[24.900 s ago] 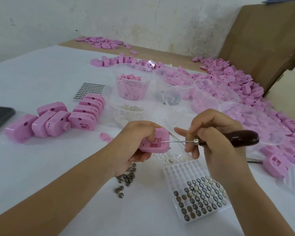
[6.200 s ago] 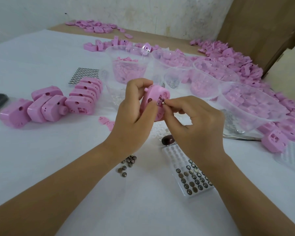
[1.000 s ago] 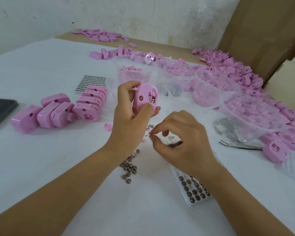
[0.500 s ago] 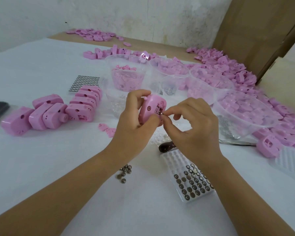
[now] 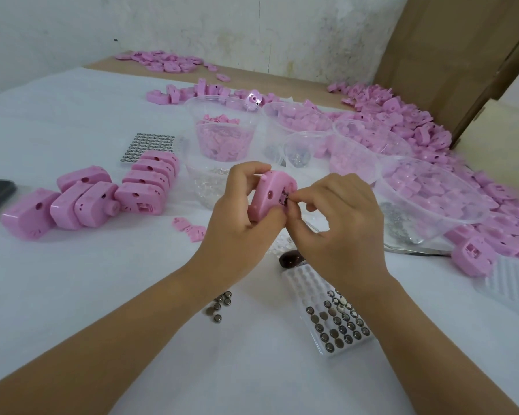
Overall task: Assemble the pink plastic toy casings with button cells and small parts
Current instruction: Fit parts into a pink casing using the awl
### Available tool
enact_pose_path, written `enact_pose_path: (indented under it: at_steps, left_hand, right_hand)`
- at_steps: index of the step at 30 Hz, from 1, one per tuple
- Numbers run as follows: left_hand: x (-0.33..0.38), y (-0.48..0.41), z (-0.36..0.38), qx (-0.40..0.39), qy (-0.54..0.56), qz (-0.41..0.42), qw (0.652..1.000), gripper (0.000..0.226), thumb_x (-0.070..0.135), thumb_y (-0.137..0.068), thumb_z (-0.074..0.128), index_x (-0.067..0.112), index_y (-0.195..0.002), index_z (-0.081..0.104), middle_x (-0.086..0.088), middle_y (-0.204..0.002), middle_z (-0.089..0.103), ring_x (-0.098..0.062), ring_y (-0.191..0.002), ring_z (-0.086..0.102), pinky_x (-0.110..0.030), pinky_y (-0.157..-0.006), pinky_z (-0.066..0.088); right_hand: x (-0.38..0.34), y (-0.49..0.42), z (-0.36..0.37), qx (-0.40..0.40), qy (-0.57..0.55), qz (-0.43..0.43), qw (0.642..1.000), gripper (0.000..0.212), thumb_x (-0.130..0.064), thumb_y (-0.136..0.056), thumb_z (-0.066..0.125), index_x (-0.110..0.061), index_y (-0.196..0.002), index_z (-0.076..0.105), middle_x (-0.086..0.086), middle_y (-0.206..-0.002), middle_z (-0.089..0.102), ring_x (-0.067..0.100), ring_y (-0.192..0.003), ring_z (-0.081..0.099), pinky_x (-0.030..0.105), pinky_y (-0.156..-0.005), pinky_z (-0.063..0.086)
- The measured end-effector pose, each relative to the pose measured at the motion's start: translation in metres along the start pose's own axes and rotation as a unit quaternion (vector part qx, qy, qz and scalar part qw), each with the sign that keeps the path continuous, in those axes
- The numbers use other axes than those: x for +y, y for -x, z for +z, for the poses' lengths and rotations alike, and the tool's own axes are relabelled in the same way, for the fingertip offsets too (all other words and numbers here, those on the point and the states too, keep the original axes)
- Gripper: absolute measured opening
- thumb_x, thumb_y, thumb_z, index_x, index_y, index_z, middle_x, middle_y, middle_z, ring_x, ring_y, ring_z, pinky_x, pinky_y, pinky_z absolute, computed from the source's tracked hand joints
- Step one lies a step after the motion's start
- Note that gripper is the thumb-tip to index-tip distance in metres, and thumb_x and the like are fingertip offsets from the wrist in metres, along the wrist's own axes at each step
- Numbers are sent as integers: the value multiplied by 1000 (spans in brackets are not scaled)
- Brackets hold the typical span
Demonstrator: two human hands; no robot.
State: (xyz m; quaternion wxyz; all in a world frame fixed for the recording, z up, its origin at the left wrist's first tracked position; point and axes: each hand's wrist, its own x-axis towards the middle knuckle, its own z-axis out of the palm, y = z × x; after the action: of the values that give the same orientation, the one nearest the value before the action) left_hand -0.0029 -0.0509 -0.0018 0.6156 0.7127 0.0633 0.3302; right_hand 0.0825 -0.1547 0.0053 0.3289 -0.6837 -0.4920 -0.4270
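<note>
Above the white table [image 5: 72, 295], the left hand [image 5: 237, 223] grips a pink casing [image 5: 270, 196] held upright, fingers curled round it. The right hand [image 5: 339, 223] pinches a small metal part at the casing's open slot — too small to identify. Loose button cells [image 5: 219, 305] lie below, beside a clear cell tray [image 5: 336, 319].

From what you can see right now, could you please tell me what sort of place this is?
Most likely a small hand-assembly workshop for toys: heaps of loose pink casings pile up at the right, clear tubs hold sorted small parts, and a part-filled tray of button cells lies close by.
</note>
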Motion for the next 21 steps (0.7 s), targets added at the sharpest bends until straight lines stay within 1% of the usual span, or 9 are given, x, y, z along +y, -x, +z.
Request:
enact_pose_path:
  at_steps: [3, 5, 8, 12, 14, 15, 17, 18, 21]
  left_hand:
    - [-2, -3, -1, 16, 56, -27, 998, 38, 3, -83, 61, 32, -104, 47, -8, -111, 59, -14, -83, 67, -28, -71, 57]
    - [-1, -4, -1, 26, 71, -42, 996, 37, -2, -85, 60, 30, -102, 49, -8, -110, 61, -10, -80, 66, -21, -66, 54]
    - [-2, -4, -2, 35, 82, -59, 994, 33, -2, -85, 58, 23, -106, 52, -8, -107, 62, -8, -72, 66, -17, -59, 51]
    - [-3, -5, -4, 16, 84, -82, 993, 30, -3, -88, 53, 11, -115, 55, -10, -102, 63, -7, -67, 66, -19, -57, 52]
    - [-1, -8, -8, 0, 83, -81, 993, 22, 3, -92, 50, 16, -105, 62, -7, -92, 65, -10, -64, 66, -20, -53, 52]
    - [0, -9, -10, -7, 72, -77, 994, 19, 8, -94, 49, 19, -100, 64, -5, -83, 66, -13, -58, 66, -21, -49, 51]
    - [0, -12, -13, -9, 43, -76, 996, 19, 16, -96, 49, 21, -92, 67, -1, -66, 65, -19, -42, 60, -19, -36, 42]
    - [0, -13, -13, -7, 28, -81, 996, 20, 20, -96, 49, 20, -89, 68, -2, -59, 64, -20, -37, 56, -17, -32, 36]
    - [-1, -15, -15, -21, -12, -95, 995, 22, 28, -92, 54, 19, -82, 71, -11, -46, 56, -18, -27, 45, -12, -29, 26]
  right_hand:
    - [-4, 2, 1, -14, 16, -21, 1000, 12, -6, -76, 62, -2, -66, 69, 7, -60, 59, 26, -54, 52, 37, -53, 42]
    - [-8, 4, 2, -32, 38, -31, 998, 12, -7, -74, 61, -2, -64, 67, 6, -58, 56, 26, -54, 50, 37, -53, 41]
    - [-12, 2, 1, -49, 54, -38, 997, 11, -7, -71, 59, -3, -62, 65, 6, -58, 53, 25, -54, 45, 34, -52, 38]
    - [-14, 1, -1, -89, 15, -8, 996, 17, -10, -74, 56, -4, -60, 64, 6, -57, 53, 24, -54, 45, 35, -52, 38]
    - [-11, -2, -7, -89, -63, 49, 993, 21, -15, -77, 54, -4, -67, 68, 5, -60, 57, 21, -56, 48, 32, -56, 41]
    - [-7, -4, -11, -80, -105, 76, 988, 21, -15, -77, 54, -4, -72, 71, 4, -63, 59, 18, -59, 51, 27, -59, 43]
    - [3, -8, -18, -81, -151, 107, 979, 16, -12, -78, 60, -4, -86, 71, 2, -75, 61, 9, -68, 53, 16, -65, 45]
    - [6, -9, -19, -98, -165, 115, 975, 21, -10, -78, 63, -3, -96, 70, 3, -83, 62, 8, -73, 56, 14, -68, 47]
    - [10, -9, -18, -175, -184, 105, 962, 34, -10, -75, 67, -2, -108, 68, 8, -92, 67, 16, -76, 64, 23, -71, 53]
